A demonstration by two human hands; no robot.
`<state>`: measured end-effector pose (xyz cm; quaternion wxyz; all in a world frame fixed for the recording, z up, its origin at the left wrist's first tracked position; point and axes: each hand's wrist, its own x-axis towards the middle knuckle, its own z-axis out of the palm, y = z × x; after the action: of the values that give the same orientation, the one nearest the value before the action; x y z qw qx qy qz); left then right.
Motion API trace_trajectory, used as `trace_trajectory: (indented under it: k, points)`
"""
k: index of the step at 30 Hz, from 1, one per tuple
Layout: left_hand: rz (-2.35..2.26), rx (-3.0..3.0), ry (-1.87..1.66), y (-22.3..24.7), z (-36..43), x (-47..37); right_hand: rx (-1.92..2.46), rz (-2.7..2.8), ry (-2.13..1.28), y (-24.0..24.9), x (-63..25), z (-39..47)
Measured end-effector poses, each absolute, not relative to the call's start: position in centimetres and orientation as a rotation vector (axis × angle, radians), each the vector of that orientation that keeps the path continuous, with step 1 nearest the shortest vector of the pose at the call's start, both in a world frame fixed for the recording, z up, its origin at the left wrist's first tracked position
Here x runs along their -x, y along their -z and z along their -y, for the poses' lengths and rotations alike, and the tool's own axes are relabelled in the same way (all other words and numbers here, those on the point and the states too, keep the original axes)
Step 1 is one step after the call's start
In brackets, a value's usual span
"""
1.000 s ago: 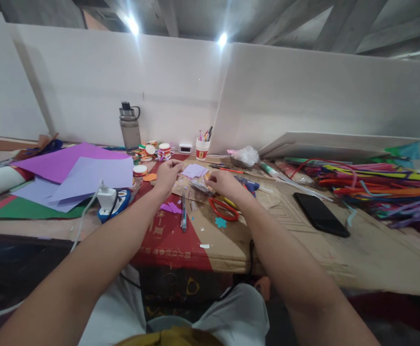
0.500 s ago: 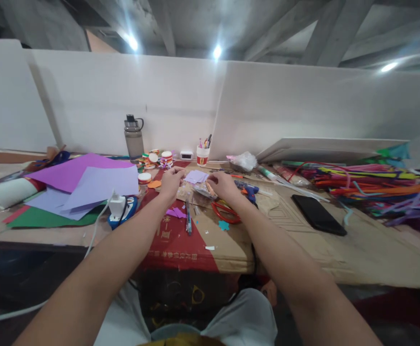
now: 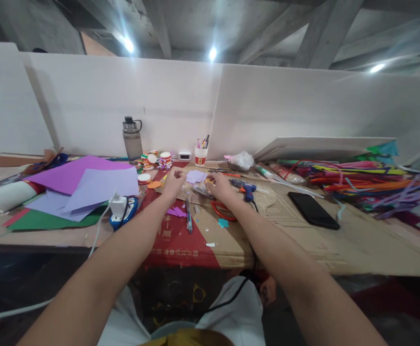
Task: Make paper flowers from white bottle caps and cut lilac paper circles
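Both of my hands reach over the far middle of the table, on either side of some small lilac paper pieces (image 3: 196, 177). My left hand (image 3: 174, 182) has its fingers curled together at the left of these pieces; whatever is in the fingertips is too small to make out. On the other side, my right hand (image 3: 220, 186) is closed with bent fingers, and its grip is partly hidden. A red loop-shaped handle (image 3: 222, 211) lies below my right wrist. Just right of that hand rests a blue glue gun (image 3: 247, 191). Purple paper scraps (image 3: 176, 212) and a pen (image 3: 189, 218) lie nearer me.
Purple and lilac sheets (image 3: 98, 185) and a blue power strip (image 3: 124, 214) are at left. A bottle (image 3: 132, 139) and a pen cup (image 3: 201, 155) stand by the white panel. A phone (image 3: 313, 210) and bundled colourful pipe cleaners (image 3: 339, 180) occupy the right.
The view has shifted slightly, so the things at right appear further left. My hands stay around the lilac pieces, with only a small movement of the fingers.
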<state>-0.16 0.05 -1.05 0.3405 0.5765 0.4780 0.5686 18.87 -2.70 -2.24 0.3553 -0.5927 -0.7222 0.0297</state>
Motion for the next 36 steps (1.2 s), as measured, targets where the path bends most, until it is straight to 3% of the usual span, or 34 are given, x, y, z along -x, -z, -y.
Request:
trace_trajectory:
  k: [11,16,23,30,36]
  points:
    - [-1.359,-1.438,-1.706,0.8,-1.2,0.3,1.534,1.271,0.331,0.1,-18.9,3.2]
    - [-1.364,-1.439,-1.716,0.9,-1.6,0.5,1.239,1.569,0.488,-1.0,-17.7,5.0]
    - [-1.31,-1.487,-1.75,0.8,-1.7,0.6,1.052,1.941,0.082,-0.9,-16.3,6.0]
    - [-1.452,-1.662,-1.611,1.3,-1.1,0.2,1.16,1.768,-0.004,-0.9,-16.8,5.4]
    - [-1.534,-1.866,-1.488,1.3,0.1,-0.5,1.086,2.038,-0.135,-0.1,-15.7,5.3]
